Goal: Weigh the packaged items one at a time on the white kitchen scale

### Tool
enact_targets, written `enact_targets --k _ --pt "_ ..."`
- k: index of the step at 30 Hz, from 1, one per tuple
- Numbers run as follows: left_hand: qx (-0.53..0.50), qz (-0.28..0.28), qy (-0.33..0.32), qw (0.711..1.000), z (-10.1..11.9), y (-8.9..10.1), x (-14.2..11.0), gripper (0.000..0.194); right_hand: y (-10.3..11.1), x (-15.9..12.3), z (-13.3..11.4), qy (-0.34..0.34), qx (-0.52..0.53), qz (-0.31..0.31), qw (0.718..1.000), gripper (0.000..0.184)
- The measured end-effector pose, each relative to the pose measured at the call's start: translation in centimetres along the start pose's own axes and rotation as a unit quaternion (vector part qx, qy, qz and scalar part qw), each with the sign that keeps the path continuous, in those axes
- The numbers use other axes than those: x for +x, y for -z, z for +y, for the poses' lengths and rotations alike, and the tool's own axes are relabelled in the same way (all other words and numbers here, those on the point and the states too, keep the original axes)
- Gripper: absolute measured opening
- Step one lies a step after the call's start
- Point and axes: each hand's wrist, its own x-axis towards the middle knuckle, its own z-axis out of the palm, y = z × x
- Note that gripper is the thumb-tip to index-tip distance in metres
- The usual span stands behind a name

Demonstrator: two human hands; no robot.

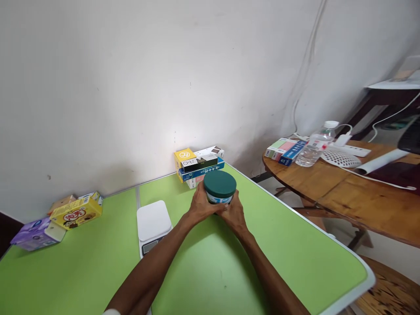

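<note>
A round jar (219, 188) with a wide dark green lid and a blue-and-white label is between my two hands. My left hand (201, 204) wraps round its left side, and my right hand (234, 212) grips its right side, thumbs close together at the front. Whether the jar's base touches the table is hidden behind my hands. Just behind it lies a stack of small cartons (200, 164), yellow, black, blue and white. To the left of my forearm sits a white kitchen scale (153, 221), its display partly covered by the arm.
On the green table (108, 262), a yellow box (78, 212), a purple pack (37, 234) and a brown box stand at the far left. A wooden table (351, 192) at right carries a water bottle (313, 146), small boxes (285, 151), a power strip and cables.
</note>
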Motion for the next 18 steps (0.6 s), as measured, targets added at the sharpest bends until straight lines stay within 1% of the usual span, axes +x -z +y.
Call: enact_targets --k 3,5,7,10,13,18 --pt "-0.010 -0.014 0.000 1.000 -0.8 -2.9 2.5 0.115 1.3 1.9 2.3 -0.016 -0.022 0.025 0.999 0.077" --pt "-0.020 -0.016 0.005 1.000 -1.2 -4.2 3.8 0.116 1.8 2.9 3.4 -0.022 -0.030 0.034 0.999 0.075" --pt "-0.030 -0.019 0.007 0.999 -1.6 -5.0 4.8 0.115 1.9 3.8 4.2 -0.028 -0.032 0.039 0.998 0.074" --pt "-0.036 -0.022 0.001 0.999 -2.1 -5.6 6.0 0.110 1.9 4.9 5.2 -0.042 -0.032 0.041 0.998 0.075" --pt "-0.037 -0.023 0.000 0.999 -2.4 -5.8 6.8 0.102 1.8 5.7 5.9 -0.057 -0.029 0.039 0.997 0.082" --pt "-0.020 -0.017 0.006 1.000 -2.7 -6.1 7.7 0.095 1.7 6.7 6.5 -0.060 -0.035 0.034 0.997 0.087"
